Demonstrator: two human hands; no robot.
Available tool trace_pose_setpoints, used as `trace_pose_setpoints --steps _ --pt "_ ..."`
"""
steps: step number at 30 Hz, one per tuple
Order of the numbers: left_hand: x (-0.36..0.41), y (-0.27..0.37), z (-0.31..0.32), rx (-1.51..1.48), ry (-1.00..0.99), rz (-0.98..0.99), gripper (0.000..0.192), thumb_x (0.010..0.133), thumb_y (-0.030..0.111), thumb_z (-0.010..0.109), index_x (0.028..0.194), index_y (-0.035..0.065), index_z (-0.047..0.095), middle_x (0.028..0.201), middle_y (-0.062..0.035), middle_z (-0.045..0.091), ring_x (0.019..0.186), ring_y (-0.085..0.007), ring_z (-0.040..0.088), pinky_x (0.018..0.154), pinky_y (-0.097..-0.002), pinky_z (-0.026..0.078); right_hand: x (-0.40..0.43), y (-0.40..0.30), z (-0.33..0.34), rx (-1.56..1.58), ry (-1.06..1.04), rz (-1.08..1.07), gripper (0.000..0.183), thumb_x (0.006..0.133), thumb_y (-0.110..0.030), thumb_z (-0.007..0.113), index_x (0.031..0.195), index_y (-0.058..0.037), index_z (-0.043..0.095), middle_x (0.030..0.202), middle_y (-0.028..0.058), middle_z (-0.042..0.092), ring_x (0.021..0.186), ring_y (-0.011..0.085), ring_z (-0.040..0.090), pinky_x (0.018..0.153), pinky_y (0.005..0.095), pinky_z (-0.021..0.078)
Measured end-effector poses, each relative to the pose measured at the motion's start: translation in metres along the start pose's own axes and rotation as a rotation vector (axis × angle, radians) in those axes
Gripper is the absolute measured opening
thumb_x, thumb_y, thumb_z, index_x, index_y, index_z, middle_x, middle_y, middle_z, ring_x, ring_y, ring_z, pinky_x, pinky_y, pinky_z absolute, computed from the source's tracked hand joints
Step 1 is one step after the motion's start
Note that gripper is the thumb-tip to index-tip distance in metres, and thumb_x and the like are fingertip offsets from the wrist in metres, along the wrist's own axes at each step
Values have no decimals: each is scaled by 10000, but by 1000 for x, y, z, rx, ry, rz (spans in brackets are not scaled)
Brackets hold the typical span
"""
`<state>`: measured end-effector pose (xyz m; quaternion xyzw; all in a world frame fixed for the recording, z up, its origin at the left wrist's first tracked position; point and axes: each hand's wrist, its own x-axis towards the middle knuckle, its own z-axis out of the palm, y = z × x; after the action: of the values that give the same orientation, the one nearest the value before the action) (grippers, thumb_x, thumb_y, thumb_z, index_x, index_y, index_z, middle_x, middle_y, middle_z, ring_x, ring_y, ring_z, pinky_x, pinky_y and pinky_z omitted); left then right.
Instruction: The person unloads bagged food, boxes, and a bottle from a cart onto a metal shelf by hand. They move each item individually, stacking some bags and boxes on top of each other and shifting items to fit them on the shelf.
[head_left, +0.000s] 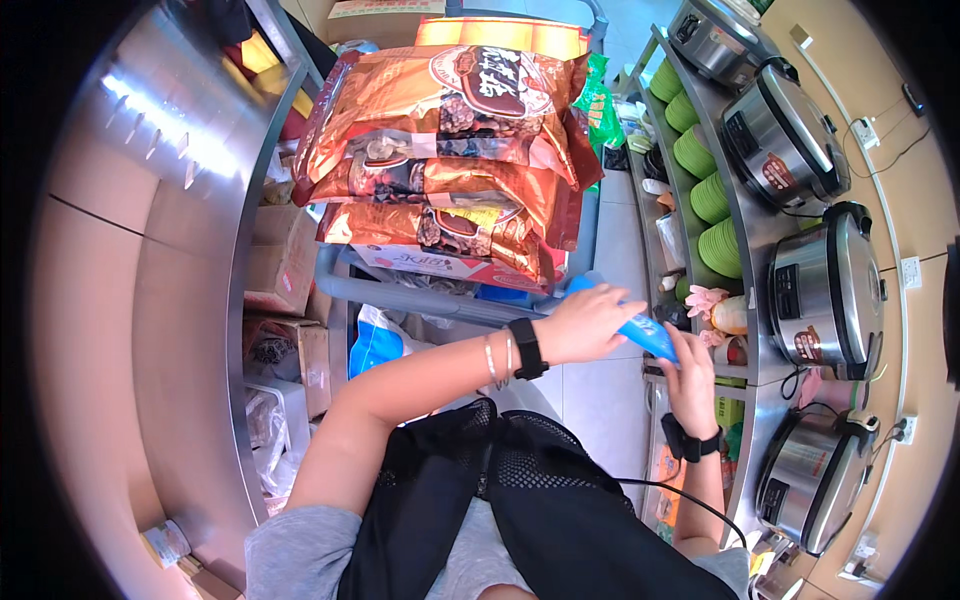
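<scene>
A narrow blue plastic packet (648, 334) with white print spans the space between my two hands. My left hand (592, 319), with a black band at the wrist, holds its upper part. The lower end is pinched between the thumb and fingers of my right hand (690, 367). Just beyond my left hand, a grey cart (427, 300) carries a stack of large orange-brown foil bags (390, 94) with pictures of dark food on them. Beneath the bags lies a printed white and red carton (427, 262).
To the right, a metal shelf (761, 405) holds several steel rice cookers (817, 292), with stacked green bowls (709, 199) below. Cardboard boxes (277, 262) sit under the steel counter (199, 247) on the left. Tiled floor (592, 397) shows between cart and shelf.
</scene>
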<state>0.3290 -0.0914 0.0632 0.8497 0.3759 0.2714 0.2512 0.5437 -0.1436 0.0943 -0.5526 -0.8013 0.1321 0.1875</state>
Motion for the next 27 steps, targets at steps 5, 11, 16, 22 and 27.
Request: trace_pose_setpoints --steps 5,11,16,22,27 --pt "36 -8 27 131 -17 46 450 719 99 625 1151 34 520 1134 -224 498 1150 -384 433 895 -419 438 16 16 3 -28 74 104 413 786 -55 588 1187 -10 501 951 198 552 859 374 547 736 425 442" --pt "82 -41 57 379 106 -106 417 740 105 536 1127 -49 515 1082 -381 480 1099 -486 451 904 -494 413 96 47 62 17 67 152 316 847 -130 530 1134 -2 497 926 250 577 846 434 561 702 494 451" --pt "92 -52 46 95 -110 -293 237 729 56 525 936 -58 535 954 -344 532 855 -440 582 724 -457 488 124 70 98 214 -138 56 299 807 -127 515 1082 -9 494 867 275 596 811 466 557 693 505 455" --pt "78 -59 11 66 -198 -396 222 722 47 518 925 -34 560 899 -300 561 819 -426 579 730 -468 477 148 33 110 447 -401 328 365 807 -107 512 1152 -17 433 833 224 622 794 368 631 559 428 518" --pt "76 -70 5 11 56 -500 264 710 9 517 965 -40 565 949 -246 567 868 -400 574 766 -458 458 180 35 133 619 -279 165 580 655 -39 700 1155 35 416 864 215 633 727 325 654 473 366 550"
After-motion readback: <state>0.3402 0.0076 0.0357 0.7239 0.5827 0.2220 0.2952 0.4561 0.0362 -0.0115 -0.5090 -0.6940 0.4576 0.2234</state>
